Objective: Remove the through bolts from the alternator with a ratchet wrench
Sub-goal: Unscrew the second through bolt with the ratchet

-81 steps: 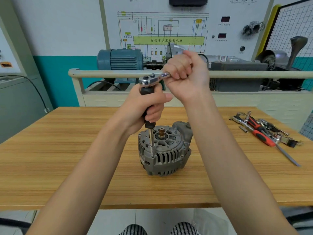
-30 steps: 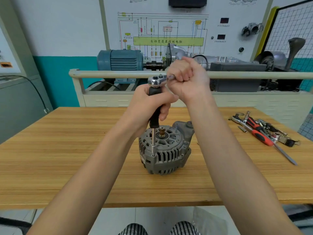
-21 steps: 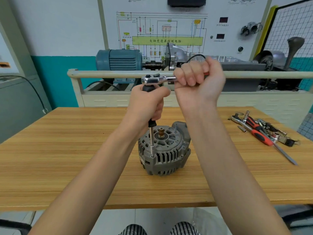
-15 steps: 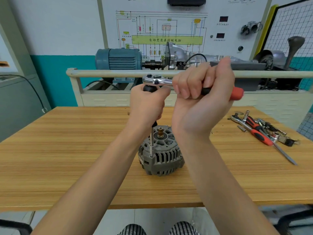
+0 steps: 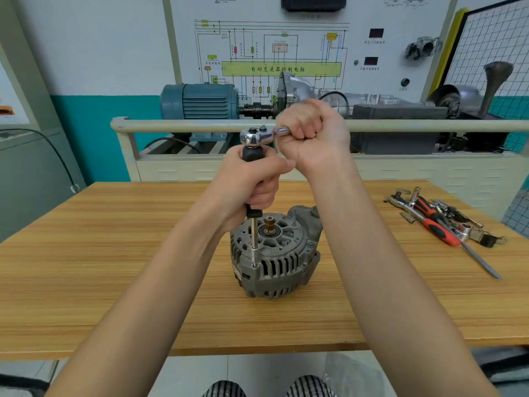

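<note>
This was an automotive training workshop: a wiring-diagram panel [image 5: 282,53] hung behind a blue electric motor [image 5: 200,101] coupled to a transmission [image 5: 320,94], and hand tools [image 5: 440,222] lay on the wooden workbench [image 5: 114,267].

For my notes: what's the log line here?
left hand: holds extension | right hand: grips ratchet | alternator: upright on table

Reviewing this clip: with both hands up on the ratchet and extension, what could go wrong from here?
1. Neither hand holds the alternator; it stands free on the table and may twist or tip under torque.
2. The extension is long and the ratchet sits high above the bolt, so side load from the right hand could lever the socket off; the left hand only steadies it.
</note>
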Action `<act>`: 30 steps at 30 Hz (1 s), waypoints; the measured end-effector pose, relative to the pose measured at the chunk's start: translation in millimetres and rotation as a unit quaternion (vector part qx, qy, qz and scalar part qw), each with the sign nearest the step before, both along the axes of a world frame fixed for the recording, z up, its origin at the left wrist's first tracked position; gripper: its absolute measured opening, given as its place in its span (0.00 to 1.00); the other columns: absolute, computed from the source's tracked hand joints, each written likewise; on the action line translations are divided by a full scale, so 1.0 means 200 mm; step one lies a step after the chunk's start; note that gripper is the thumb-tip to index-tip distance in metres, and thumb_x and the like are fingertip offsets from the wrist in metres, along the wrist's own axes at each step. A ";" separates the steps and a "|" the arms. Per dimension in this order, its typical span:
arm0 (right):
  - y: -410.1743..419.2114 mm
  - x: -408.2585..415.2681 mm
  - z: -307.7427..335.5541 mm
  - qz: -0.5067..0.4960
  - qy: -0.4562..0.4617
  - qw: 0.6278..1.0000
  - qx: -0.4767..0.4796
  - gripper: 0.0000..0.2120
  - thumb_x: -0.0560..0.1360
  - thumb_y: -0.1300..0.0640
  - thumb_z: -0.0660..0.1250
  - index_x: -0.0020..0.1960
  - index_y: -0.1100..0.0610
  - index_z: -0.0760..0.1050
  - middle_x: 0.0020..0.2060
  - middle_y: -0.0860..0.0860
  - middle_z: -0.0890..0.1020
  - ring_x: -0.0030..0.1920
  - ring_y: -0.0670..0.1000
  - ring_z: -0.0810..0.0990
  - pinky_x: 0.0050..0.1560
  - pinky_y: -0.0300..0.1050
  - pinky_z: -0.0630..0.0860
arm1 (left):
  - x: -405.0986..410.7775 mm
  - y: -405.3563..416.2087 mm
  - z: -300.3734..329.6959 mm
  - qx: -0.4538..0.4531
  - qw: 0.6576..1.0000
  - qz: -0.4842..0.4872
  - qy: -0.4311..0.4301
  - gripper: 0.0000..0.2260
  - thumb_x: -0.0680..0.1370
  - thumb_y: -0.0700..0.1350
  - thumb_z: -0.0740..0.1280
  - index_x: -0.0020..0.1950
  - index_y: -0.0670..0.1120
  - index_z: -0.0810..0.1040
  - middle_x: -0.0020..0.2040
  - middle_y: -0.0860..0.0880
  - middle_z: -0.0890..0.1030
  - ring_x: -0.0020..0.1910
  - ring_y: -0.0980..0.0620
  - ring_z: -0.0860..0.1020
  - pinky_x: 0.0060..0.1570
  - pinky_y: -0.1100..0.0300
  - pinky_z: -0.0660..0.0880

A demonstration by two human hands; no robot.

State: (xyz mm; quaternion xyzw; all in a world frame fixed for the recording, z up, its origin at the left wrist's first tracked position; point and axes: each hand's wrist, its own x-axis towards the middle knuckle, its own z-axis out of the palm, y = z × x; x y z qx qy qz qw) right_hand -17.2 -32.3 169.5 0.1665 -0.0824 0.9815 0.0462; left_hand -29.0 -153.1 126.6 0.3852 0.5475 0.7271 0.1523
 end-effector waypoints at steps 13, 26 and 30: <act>-0.23 0.28 -0.09 -0.403 0.162 0.892 0.127 0.24 0.81 0.61 0.51 0.25 0.54 0.60 0.18 0.48 0.60 0.20 0.48 0.57 0.26 0.43 0.56 | 0.04 0.04 -0.02 0.033 0.979 0.198 0.025 0.18 0.73 0.29 0.65 0.30 0.45 0.63 0.22 0.50 0.61 0.20 0.54 0.58 0.23 0.66 0.56; 0.00 0.01 0.01 0.038 -0.009 0.999 0.003 0.33 0.82 0.55 0.50 0.18 0.59 0.59 0.13 0.51 0.59 0.17 0.45 0.51 0.17 0.36 0.55 | 0.02 0.00 0.00 -0.024 1.000 -0.003 0.015 0.19 0.72 0.40 0.64 0.22 0.48 0.64 0.18 0.53 0.60 0.16 0.57 0.55 0.21 0.70 0.55; -0.09 0.14 -0.03 -0.202 0.040 0.978 0.026 0.21 0.81 0.59 0.51 0.29 0.55 0.58 0.17 0.47 0.59 0.18 0.46 0.56 0.21 0.37 0.57 | 0.01 0.03 -0.01 0.009 0.991 0.133 -0.032 0.20 0.76 0.36 0.63 0.27 0.47 0.61 0.20 0.53 0.59 0.18 0.56 0.54 0.21 0.69 0.54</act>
